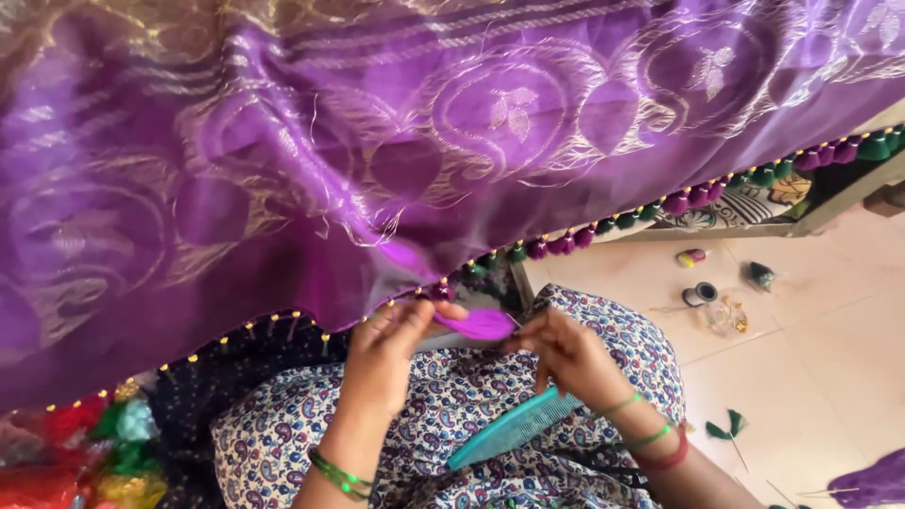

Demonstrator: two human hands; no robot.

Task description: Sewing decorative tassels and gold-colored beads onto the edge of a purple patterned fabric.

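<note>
Head view looks down at a purple sari [283, 160] with gold patterns hanging over the lap. Left hand [382, 353] fingers are pinched together on a purple thread tassel [481, 323] just under the sari's beaded edge. Right hand [566, 353] fingers are pinched on the tassel's other end and also hold a teal comb [509, 429]. The comb could slip down, because those fingers do two jobs. The thin threads could tangle or pull loose. Thread spools [699, 294] lie on the floor [801, 368].

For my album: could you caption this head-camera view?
Left hand and right hand pinch a purple tassel under the purple sari's beaded edge.
</note>
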